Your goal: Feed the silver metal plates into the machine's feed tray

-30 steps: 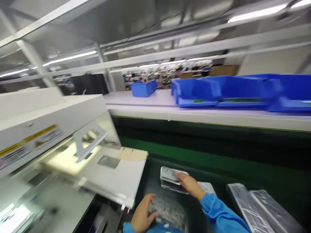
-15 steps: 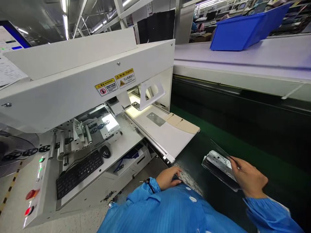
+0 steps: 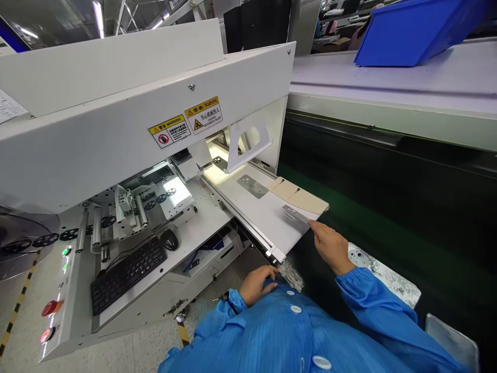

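Note:
Between the thumb and fingers of my right hand [image 3: 330, 247] is a thin grey see-through phone back panel [image 3: 297, 216], its edge pinched and its far end tilted over the white plate [image 3: 272, 223]. A similar phone back panel [image 3: 252, 186] with camera holes lies flat on that plate, beside a beige strip [image 3: 298, 194]. My left hand [image 3: 258, 284] rests in front of my blue smock by the bench edge, its fingers loosely curved and the thumb apart, with nothing visible in it. Near my right forearm lies a mottled white phone-shaped panel [image 3: 388, 277] with camera rings.
The white machine [image 3: 147, 114] with warning labels overhangs the plate. A keyboard [image 3: 130, 274], mouse [image 3: 169, 240] and red buttons [image 3: 49, 308] are on the left. A dark green belt [image 3: 349, 207] runs at right, a clear tray [image 3: 452, 342] below, a blue bin [image 3: 411, 33] above.
My right hand has moved left and forward from the phone-shaped pieces on the belt, bringing the thin panel over the white plate. My left hand stays about where it was. The view has shifted slightly.

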Demonstrator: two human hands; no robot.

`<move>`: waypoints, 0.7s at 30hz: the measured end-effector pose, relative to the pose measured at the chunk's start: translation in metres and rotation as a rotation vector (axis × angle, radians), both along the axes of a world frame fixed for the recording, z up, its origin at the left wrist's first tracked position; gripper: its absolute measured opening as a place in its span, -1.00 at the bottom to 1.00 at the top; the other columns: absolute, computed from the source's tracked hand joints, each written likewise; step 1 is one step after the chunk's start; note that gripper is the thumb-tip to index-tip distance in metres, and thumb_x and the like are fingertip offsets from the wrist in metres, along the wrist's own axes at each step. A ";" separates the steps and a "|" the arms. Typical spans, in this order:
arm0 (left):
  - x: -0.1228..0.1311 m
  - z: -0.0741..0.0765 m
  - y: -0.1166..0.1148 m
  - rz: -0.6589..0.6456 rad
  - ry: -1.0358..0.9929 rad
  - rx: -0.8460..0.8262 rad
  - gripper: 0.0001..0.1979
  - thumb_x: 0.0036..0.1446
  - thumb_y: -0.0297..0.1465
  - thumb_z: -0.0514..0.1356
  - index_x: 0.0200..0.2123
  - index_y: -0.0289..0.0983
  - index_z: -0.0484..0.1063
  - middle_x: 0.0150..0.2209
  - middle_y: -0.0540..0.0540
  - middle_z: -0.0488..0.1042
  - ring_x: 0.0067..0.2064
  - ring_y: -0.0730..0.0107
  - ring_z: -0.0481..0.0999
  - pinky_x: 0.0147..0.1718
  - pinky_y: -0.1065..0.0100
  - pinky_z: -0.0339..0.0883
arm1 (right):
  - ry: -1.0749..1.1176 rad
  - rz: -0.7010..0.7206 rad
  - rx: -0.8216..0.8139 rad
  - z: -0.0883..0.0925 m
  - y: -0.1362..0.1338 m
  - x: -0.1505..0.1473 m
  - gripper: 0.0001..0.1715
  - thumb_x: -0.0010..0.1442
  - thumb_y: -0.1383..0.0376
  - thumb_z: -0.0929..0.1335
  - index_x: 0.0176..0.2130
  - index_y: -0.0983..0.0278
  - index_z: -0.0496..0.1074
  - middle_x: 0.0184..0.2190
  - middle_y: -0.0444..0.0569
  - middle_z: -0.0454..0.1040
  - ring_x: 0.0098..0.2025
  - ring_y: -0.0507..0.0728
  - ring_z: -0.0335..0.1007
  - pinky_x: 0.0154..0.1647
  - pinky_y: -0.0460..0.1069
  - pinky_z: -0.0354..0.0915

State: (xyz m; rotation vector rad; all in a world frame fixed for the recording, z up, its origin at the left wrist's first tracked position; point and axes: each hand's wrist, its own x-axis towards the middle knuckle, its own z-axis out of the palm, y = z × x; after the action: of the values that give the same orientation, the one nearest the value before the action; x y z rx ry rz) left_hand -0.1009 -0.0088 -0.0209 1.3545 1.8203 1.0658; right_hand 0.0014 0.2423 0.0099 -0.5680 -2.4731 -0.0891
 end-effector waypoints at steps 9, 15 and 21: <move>-0.004 0.018 0.009 -0.072 0.082 -0.078 -0.93 0.08 -0.49 0.16 -0.35 -0.28 0.28 -0.02 -0.20 0.48 0.00 0.30 0.45 0.00 0.26 0.30 | -0.007 0.021 0.017 -0.008 -0.003 -0.010 -0.57 0.17 0.50 0.17 -0.09 0.32 0.49 -0.15 -0.01 0.57 -0.13 0.13 0.49 -0.20 -0.04 0.40; -0.003 0.025 0.010 -0.134 0.151 -0.210 -0.81 0.15 -0.48 0.10 -0.13 -0.30 0.32 -0.08 -0.12 0.51 -0.03 0.38 0.47 -0.03 0.37 0.29 | 0.041 0.039 0.057 -0.011 -0.005 -0.011 -0.57 0.14 0.53 0.18 -0.10 0.35 0.49 -0.16 0.00 0.57 -0.16 0.14 0.50 -0.23 -0.03 0.41; -0.004 0.023 0.005 -0.135 0.193 -0.233 -0.64 0.19 -0.44 0.07 0.07 -0.25 0.22 -0.12 -0.06 0.53 -0.06 0.42 0.48 -0.03 0.40 0.27 | 0.055 0.065 0.046 -0.010 -0.006 -0.019 -0.49 0.08 0.58 0.17 -0.06 0.30 0.46 -0.13 -0.02 0.56 -0.12 0.11 0.49 -0.13 -0.03 0.40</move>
State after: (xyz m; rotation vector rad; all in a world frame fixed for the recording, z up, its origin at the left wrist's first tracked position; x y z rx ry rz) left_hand -0.1045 -0.0035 0.0025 1.4534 1.8922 0.6503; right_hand -0.0180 0.2362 0.0003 -0.4646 -2.4267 -0.1032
